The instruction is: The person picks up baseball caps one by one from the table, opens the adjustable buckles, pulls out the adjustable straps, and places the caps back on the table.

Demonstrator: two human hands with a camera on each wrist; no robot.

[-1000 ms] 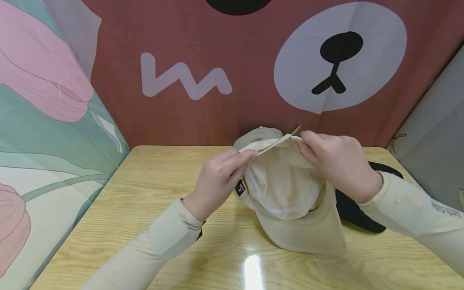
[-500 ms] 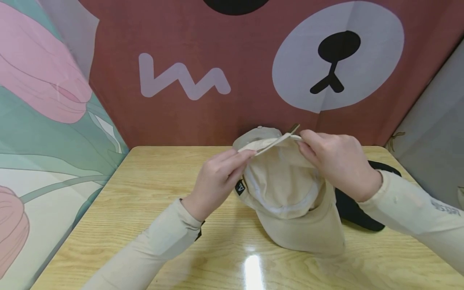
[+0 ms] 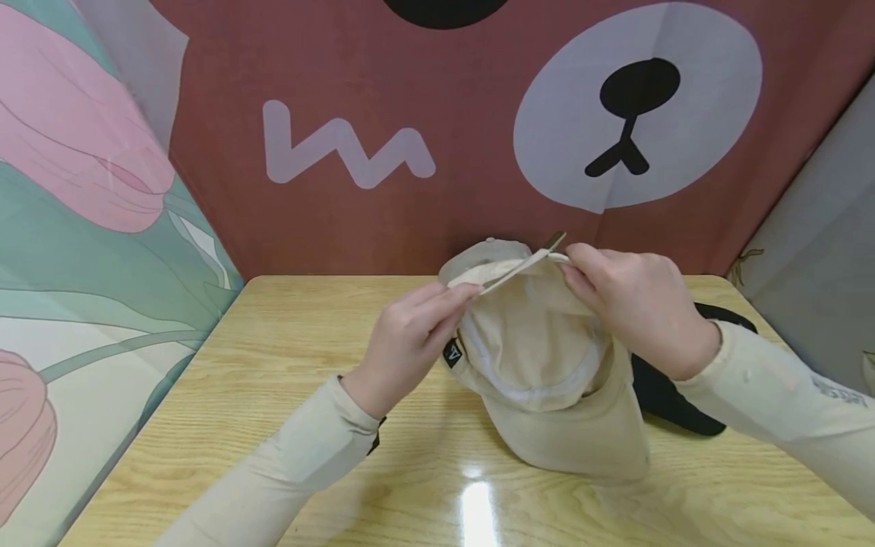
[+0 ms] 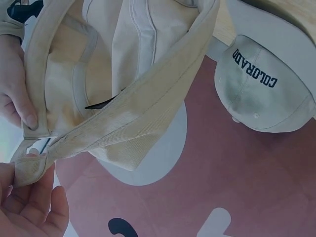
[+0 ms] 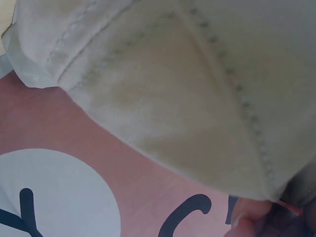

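Note:
A beige cap (image 3: pixel 540 357) hangs above the table with its inside facing me and its brim pointing down toward the front. My left hand (image 3: pixel 410 334) pinches the band at the back opening, where a narrow strap (image 3: pixel 516 272) runs across. The strap's other side is pinched by my right hand (image 3: pixel 632 304). Between the hands, a small dark-gold piece (image 3: pixel 557 241) sticks up at the strap's end. A black label (image 3: pixel 453 353) sits on the cap's left edge. In the right wrist view the crown's stitched fabric (image 5: pixel 163 108) hides most of the hand.
Behind the held cap stands a pale cap (image 3: pixel 478 254), lettered COLORADO in the left wrist view. A black cap (image 3: pixel 673 395) lies on the wood-grain table (image 3: pixel 287 380), partly under my right forearm. A printed cloth backdrop (image 3: pixel 355 228) rises at the table's far edge.

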